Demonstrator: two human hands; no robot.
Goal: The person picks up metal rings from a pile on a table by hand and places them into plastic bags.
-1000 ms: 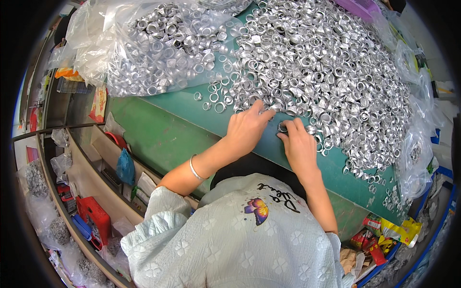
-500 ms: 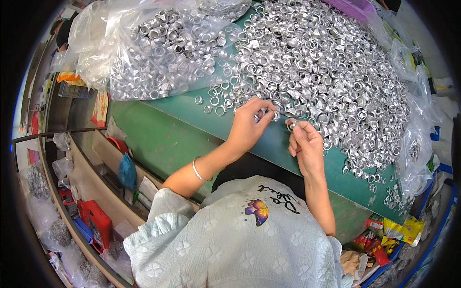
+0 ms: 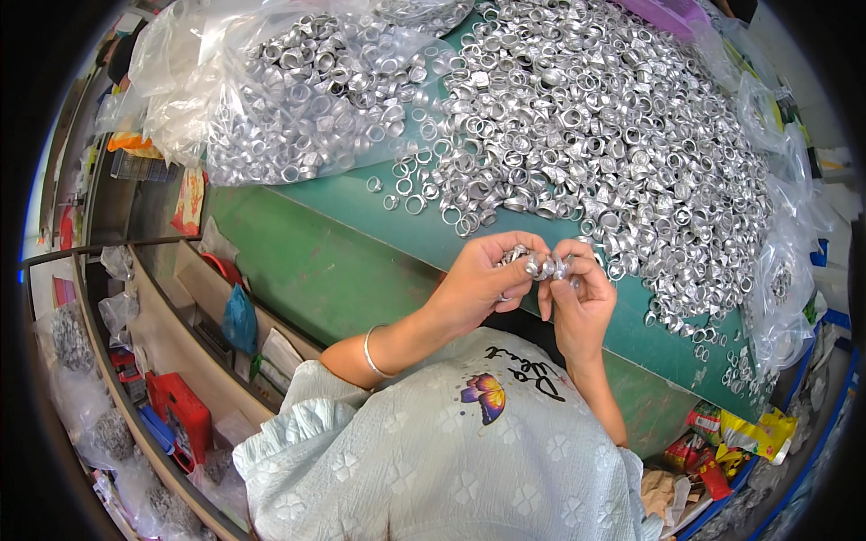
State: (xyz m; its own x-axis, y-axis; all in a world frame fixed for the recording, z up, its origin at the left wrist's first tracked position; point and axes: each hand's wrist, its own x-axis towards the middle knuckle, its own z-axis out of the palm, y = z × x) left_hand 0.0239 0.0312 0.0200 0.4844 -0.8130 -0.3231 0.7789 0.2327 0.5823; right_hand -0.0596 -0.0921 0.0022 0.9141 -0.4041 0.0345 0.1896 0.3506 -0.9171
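Observation:
Close together, both hands meet in front of my chest, just over the near edge of the green table (image 3: 397, 234). Several silver rings (image 3: 534, 267) are gathered in my left hand (image 3: 487, 275), its fingers curled round them. The fingertips of my right hand (image 3: 582, 293) pinch a silver ring (image 3: 558, 268) right beside those rings. How many rings each hand has is partly hidden by the fingers. Beyond the hands spreads a large heap of silver rings (image 3: 604, 126), with a few loose rings (image 3: 415, 205) lying at its left fringe.
A clear plastic bag of rings (image 3: 298, 117) lies at the table's far left. More clear plastic (image 3: 780, 243) drapes the right edge, and a purple basket (image 3: 667, 13) stands at the back. Shelving with a red container (image 3: 179, 419) is at the left. Colourful packets (image 3: 758, 433) sit low at the right.
My left hand has drawn back from the heap's edge, toward my body and right, carrying rings. My right hand has come slightly nearer my body, and the two now touch or nearly touch.

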